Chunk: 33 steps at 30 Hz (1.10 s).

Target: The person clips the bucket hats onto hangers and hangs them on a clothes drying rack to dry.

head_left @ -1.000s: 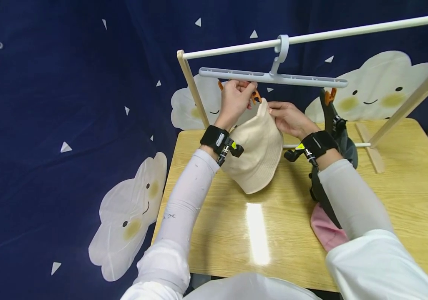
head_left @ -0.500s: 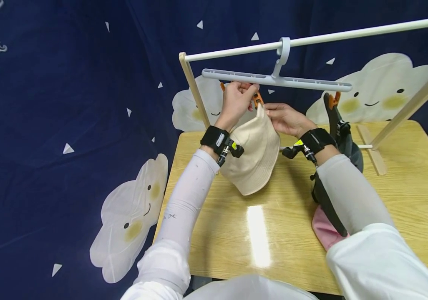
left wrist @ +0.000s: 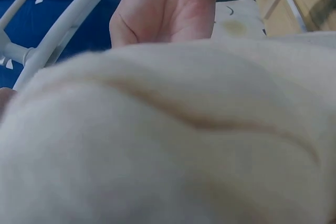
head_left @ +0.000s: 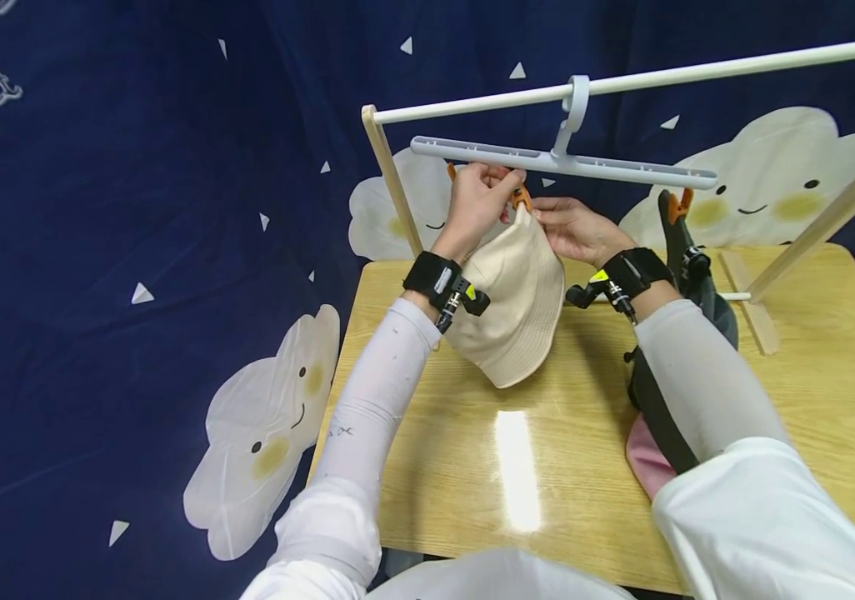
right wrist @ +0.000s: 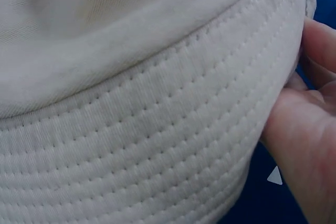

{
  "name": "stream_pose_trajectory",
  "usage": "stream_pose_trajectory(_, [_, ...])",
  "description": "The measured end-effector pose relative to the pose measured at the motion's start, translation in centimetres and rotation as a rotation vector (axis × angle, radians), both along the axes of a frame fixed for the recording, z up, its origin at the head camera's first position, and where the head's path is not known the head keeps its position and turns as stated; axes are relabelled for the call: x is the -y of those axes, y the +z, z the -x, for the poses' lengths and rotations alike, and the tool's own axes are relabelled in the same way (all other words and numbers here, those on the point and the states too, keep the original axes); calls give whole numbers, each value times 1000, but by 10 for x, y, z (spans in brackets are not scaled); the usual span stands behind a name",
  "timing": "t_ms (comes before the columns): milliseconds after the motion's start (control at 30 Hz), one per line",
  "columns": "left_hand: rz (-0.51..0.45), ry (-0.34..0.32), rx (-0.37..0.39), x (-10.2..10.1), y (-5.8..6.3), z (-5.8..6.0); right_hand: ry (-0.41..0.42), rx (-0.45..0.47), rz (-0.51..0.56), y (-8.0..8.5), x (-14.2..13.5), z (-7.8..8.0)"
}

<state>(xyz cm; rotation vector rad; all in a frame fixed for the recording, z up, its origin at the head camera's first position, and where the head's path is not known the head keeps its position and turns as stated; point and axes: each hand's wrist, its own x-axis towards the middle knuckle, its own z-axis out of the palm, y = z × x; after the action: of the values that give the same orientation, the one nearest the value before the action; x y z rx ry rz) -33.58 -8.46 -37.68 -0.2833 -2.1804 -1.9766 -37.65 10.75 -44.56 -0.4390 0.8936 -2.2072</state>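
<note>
A cream bucket hat hangs below the pale hanger, its brim edge pointing up. My left hand pinches an orange clip just under the hanger bar, and the clip's tips meet the brim's top edge. With thumb and fingers my right hand pinches that brim beside the clip. Stitched rows of the brim fill the right wrist view, with the right hand at its edge. In the left wrist view, blurred cream cloth covers most of the scene; the left fingertips are largely hidden.
The hanger hooks over a white rod on a wooden stand. From its right end, another orange clip holds a dark strapped item, partly behind my right forearm. Pink cloth lies on the wooden table.
The orange clip's tips have come down from just beside the brim's edge onto it. Both hands keep their holds. The hanger and rod appear slightly farther right in the view.
</note>
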Motion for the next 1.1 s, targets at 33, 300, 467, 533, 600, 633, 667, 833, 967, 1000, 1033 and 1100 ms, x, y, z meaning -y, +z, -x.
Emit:
stream_pose_trajectory(33, [8, 2, 4, 0, 0, 0, -8, -3, -13, 1, 0, 0])
stream_pose_trajectory(300, [95, 105, 40, 0, -10, 0, -166, -294, -441, 7, 3, -3])
stream_pose_trajectory(467, [126, 172, -20, 1, -17, 3, -283, -465, -727, 14, 8, -8])
stream_pose_trajectory(533, [119, 194, -42, 1, -20, 5, -314, -528, -779, 16, 9, -10])
stream_pose_trajectory(600, [106, 212, -55, 1, -21, 6, -335, -571, -784, 16, 10, -12])
stream_pose_trajectory(633, [104, 222, -59, 1, -21, 6, -341, -589, -785, 15, 11, -13])
stream_pose_trajectory(667, [101, 230, -61, 2, -22, 7, -345, -602, -783, 14, 11, -15])
stream_pose_trajectory(833, [95, 254, -76, 4, -22, 11, -369, -633, -780, 8, 8, -22])
stream_pose_trajectory(967, [89, 253, -77, 5, -23, 12, -386, -647, -816, 0, 2, -34])
stream_pose_trajectory(1000, [91, 254, -77, 5, -24, 12, -383, -647, -821, -1, 0, -38])
stream_pose_trajectory(1033, [91, 252, -75, 6, -25, 12, -379, -647, -826, -3, -2, -42])
stream_pose_trajectory(1100, [103, 252, -80, 7, -27, 12, -371, -647, -825, -7, -8, -52])
